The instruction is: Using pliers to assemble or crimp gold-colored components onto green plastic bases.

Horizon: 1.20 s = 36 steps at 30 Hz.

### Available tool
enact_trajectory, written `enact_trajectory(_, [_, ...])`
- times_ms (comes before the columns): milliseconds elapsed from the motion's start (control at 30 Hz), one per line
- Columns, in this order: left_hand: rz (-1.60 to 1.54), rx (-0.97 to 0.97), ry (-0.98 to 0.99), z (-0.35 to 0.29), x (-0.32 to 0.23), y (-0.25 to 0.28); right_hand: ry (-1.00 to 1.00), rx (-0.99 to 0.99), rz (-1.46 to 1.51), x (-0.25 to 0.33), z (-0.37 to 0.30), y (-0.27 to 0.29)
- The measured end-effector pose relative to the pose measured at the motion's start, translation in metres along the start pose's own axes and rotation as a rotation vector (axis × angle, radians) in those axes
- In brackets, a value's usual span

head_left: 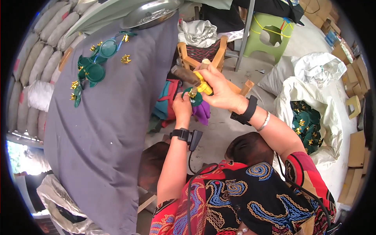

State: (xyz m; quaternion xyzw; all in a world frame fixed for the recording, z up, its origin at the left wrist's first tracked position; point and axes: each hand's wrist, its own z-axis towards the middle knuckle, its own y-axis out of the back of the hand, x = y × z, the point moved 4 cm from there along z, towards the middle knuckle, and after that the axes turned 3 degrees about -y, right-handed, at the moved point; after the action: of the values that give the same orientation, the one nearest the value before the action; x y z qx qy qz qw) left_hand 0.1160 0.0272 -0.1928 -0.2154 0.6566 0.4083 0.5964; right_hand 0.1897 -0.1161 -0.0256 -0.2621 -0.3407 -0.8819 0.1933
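Note:
My left hand [181, 106] pinches a dark green round piece [195, 100] at its left edge, in front of my body beside the cloth-covered table. On that piece sits a small gold metal fitting [192, 93]. My right hand [219, 88] is closed round a yellow tool [204, 84] with a dark brown cylindrical part [186, 75] and a pale wooden end; its exact kind I cannot make out. The tool is over the green piece, close to the fitting. Several similar green pieces [94, 73] with gold fittings lie on the table, near a loose gold fitting [125, 59].
Grey cloth [109, 129] covers the table at left, with a metal basin [150, 13] at its far end. An open white sack [331, 135] of green pieces stands at right. Beyond my hands are a wooden chair [219, 55] and a green stool [266, 49]. Stacked sacks [43, 64] line the left.

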Motion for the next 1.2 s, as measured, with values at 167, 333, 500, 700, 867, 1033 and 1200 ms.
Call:
enact_trajectory(167, [0.018, -0.03, -0.005, 0.001, 0.008, 0.007, 0.003, 0.183, 0.004, -0.005, 0.005, -0.027])
enact_trajectory(333, [0.013, -0.1, -0.517, -0.019, -0.07, 0.008, 0.081, 0.225, -0.071, 0.004, 0.003, -0.027])
enact_trajectory(500, [0.213, -0.081, -0.7, -0.026, -0.071, 0.011, 0.093, 0.286, -0.098, 0.023, 0.006, -0.028])
enact_trajectory(700, [0.071, -0.046, -0.587, -0.023, -0.055, 0.007, 0.199, -0.047, -0.603, 0.105, 0.067, 0.072])
enact_trajectory(867, [0.083, -0.068, -0.579, -0.021, -0.061, 0.003, 0.083, 0.013, -0.884, 0.094, 0.063, 0.068])
enact_trajectory(1033, [0.159, -0.088, -0.617, -0.018, -0.051, 0.008, -0.276, 0.376, -0.545, 0.055, 0.04, 0.036])
enact_trajectory(1200, [0.148, -0.062, -0.686, -0.022, -0.058, 0.003, 0.163, 0.112, -0.324, 0.058, 0.03, 0.005])
